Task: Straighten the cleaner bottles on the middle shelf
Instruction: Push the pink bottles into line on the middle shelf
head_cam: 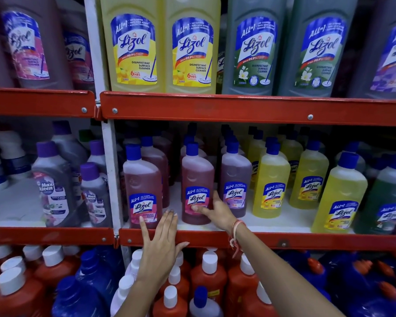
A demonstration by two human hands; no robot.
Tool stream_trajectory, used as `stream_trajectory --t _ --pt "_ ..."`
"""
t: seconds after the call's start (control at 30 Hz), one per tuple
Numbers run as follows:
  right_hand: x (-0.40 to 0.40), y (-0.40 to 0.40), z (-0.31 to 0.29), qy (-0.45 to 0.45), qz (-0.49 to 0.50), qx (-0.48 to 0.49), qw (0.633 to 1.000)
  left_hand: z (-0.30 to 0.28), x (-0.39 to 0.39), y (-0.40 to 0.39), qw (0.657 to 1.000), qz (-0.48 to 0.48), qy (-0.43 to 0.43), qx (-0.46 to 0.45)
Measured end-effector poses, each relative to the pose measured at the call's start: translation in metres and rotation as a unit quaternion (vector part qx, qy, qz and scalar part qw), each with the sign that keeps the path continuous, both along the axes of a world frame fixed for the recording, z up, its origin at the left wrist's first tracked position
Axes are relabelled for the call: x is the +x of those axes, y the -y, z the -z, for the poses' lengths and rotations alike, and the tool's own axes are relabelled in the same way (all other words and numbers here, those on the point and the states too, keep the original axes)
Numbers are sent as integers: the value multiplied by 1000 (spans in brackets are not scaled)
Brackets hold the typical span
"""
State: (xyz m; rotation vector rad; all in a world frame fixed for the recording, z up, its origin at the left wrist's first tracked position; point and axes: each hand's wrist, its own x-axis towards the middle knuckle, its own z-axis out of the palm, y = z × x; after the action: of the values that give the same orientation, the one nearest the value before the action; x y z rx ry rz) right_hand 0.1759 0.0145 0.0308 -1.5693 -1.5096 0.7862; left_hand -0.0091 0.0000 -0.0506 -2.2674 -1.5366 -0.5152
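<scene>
The middle shelf (284,241) holds rows of blue-capped Lizol bottles. A pink bottle (198,177) stands upright at the front, and my right hand (217,210) wraps its lower right side, thumb across the label. Left of it stands another pink bottle (141,179). My left hand (160,239) is spread flat with fingers apart, its fingertips against that bottle's base and its palm over the red shelf lip. A purple bottle (234,179) stands just right of my right hand. Yellow bottles (271,179) follow further right.
Large Lizol bottles (192,44) fill the upper shelf. The lower shelf holds red bottles with white caps (209,273) and blue ones (89,271). A white upright (110,156) separates a left bay with grey Max Kleen bottles (53,191).
</scene>
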Motion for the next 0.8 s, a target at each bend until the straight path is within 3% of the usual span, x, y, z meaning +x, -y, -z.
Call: stream_trajectory --t 0.43,0.8 --pt "-3 22 13 38 -8 57 998 -2 2 1 999 -4 28 -27" --pt "0 27 13 44 -28 34 998 -1 1 2 1000 -3 -4 -1"
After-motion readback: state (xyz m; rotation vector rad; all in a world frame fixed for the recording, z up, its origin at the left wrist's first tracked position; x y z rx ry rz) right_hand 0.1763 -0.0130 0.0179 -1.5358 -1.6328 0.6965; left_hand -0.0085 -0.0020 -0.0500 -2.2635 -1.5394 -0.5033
